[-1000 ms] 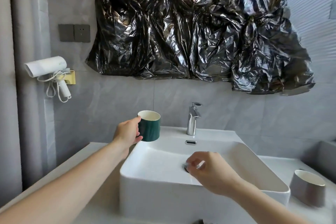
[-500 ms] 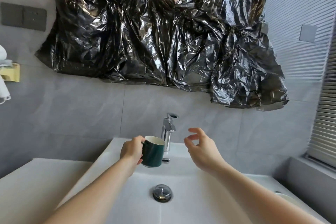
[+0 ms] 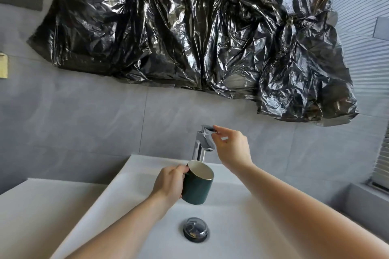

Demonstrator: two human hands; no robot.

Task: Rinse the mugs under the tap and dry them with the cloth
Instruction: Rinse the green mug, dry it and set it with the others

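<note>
The left hand (image 3: 169, 183) is closed around the green mug (image 3: 197, 183) and holds it over the sink (image 3: 117, 191), just below the tap (image 3: 202, 145), ready to catch water. The right hand (image 3: 231, 149) pinches the tap lever (image 3: 208, 128), probably to open it; no water is visible yet

The tap (image 3: 202, 145) stands at the back edge of the basin (image 3: 117, 191), in the middle. Just before it, over the bowl, hangs the mug (image 3: 197, 185), held from its left by the left hand (image 3: 169, 183). The right hand (image 3: 231, 147) is at the tap's lever from the right. The drain plug (image 3: 195, 229) sits in the bowl's floor, below the mug. Plastic sheeting (image 3: 189, 27) hangs on the wall behind.
</note>
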